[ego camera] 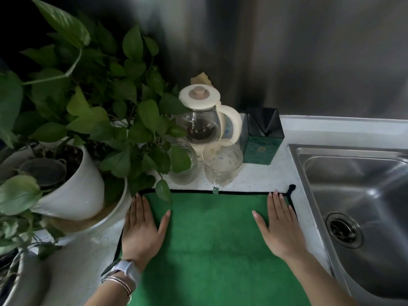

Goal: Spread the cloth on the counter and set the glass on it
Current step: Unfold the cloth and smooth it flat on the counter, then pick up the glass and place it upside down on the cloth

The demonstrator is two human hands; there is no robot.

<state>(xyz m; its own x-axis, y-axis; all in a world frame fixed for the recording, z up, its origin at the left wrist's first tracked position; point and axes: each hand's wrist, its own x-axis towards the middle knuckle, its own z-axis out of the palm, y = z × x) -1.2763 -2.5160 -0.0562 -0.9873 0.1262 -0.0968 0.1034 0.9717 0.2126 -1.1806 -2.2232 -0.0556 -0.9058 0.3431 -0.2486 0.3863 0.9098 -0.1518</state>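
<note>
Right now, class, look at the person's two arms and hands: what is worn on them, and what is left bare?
The left hand has a watch with a pale band on its wrist, and beside it a few thin silver bangles. The right hand wears nothing: no ring, watch or glove shows. Both forearms are bare, with no sleeves in view.

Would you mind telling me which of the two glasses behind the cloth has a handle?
The right-hand glass, in front of the kettle's handle; its clear handle points toward the green cloth. The ribbed glass beside the plant has none.
</note>
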